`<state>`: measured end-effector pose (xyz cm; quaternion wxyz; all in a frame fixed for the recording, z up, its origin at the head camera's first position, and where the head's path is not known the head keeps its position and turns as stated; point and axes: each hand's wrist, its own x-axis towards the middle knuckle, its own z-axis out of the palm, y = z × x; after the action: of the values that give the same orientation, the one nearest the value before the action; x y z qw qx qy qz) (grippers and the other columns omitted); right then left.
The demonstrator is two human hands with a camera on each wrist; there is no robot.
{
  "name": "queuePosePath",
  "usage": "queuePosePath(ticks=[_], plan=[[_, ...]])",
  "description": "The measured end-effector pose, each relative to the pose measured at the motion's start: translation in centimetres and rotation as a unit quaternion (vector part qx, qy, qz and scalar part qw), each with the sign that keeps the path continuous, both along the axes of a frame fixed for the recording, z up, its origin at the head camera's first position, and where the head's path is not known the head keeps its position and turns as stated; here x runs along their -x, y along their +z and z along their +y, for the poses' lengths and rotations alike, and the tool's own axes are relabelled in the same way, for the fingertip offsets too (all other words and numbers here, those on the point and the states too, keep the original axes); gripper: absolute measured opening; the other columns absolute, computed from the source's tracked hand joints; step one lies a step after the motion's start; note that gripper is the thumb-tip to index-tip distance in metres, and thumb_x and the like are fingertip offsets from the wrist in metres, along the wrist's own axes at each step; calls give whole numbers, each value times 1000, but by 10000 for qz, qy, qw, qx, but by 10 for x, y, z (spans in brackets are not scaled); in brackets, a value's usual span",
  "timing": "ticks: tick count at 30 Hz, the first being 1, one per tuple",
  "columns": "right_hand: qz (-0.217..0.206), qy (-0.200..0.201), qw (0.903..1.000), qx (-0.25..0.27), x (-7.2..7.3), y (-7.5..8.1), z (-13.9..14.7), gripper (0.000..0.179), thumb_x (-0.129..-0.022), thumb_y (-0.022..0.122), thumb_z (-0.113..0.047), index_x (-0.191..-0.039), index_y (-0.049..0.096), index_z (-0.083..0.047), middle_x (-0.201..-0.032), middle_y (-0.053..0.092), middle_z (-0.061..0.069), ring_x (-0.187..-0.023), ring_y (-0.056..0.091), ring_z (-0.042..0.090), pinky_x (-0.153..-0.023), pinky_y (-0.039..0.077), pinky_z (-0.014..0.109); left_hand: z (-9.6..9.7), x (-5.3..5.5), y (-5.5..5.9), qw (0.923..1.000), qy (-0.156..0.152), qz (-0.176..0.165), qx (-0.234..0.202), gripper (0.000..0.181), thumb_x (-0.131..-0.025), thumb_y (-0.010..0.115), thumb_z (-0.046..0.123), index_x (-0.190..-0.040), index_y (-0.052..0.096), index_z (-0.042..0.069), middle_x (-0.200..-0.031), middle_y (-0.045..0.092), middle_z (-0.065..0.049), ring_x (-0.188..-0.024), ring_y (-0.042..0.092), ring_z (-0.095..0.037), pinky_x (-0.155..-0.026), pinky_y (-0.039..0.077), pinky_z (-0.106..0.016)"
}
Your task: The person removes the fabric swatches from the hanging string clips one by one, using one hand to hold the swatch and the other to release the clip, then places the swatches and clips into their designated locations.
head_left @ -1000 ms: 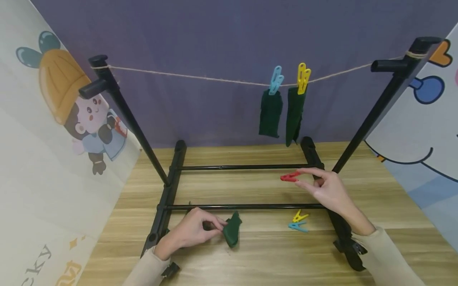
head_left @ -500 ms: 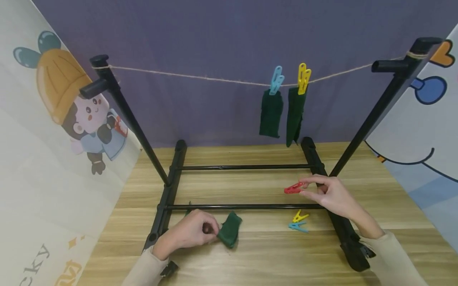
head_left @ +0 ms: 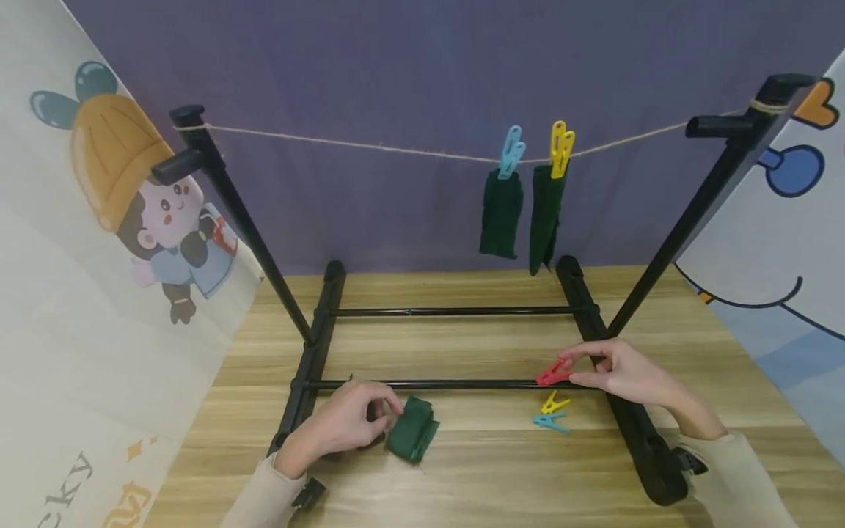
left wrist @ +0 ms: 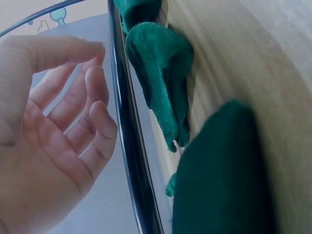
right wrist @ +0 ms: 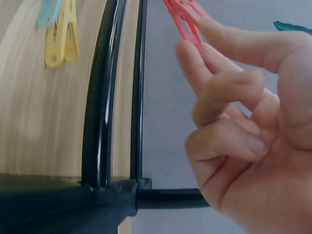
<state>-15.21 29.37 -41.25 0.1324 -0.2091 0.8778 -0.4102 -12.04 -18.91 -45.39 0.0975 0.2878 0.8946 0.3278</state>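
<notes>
Beside the empty, loosely curved fingers of the left hand (head_left: 345,416), the folded green cloth (head_left: 412,433) seems light, limp, best edge-pinched; the right hand (head_left: 623,372) pinches a red plastic peg (head_left: 551,375).

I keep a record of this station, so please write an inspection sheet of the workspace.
Surface: wood-grain tabletop, bearing a black frame.
Job's things: two hanging green cloths on a string, clipped by blue peg and yellow peg; on the tabletop, folded green cloth, other green cloths, loose yellow peg, loose blue peg.
Clutter: nothing seen.
Hands: left hand holds nothing, beside the folded green cloth; right hand pinches a red peg.
Cables: nothing seen.
Surroundings: purple backdrop behind, cartoon-printed panels at both sides.
</notes>
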Motion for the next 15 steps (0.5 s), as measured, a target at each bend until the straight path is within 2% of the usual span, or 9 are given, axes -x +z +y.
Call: queuePosePath(ticks=[1,6,8,15], plan=[[-122,59,9999,-27,0,0,2,41,-100,75,-17,-137,69,0,-106,79,15,-46,23,-1,-42,29,22,0,0,0,10000,43,38,5,21,-93,78,5,-104,80,22,-89,74,12,-75,60,1,-63,49,-22],[-481,194,9985,-203,2,-5,9,44,-100,75,-18,-138,67,4,-107,79,16,-48,25,0,-45,31,22,2,1,2,9997,189,183,8,19,-93,79,8,-106,80,21,-91,73,16,-78,61,2,-66,49,-22],[-519,236,9980,-256,2,-6,10,41,-100,75,-19,-135,69,3,-120,77,14,-49,26,0,-46,31,23,2,1,2,9995,216,223,-17,17,-94,79,10,-106,80,21,-93,74,16,-79,61,3,-67,50,-22],[-682,245,9967,-376,-2,-8,12,40,-98,77,-19,-131,70,3,-111,77,8,-52,27,2,-49,30,24,3,3,3,9989,270,346,-142,9,-98,77,17,-105,80,22,-95,75,11,-80,61,2,-68,51,-21]])
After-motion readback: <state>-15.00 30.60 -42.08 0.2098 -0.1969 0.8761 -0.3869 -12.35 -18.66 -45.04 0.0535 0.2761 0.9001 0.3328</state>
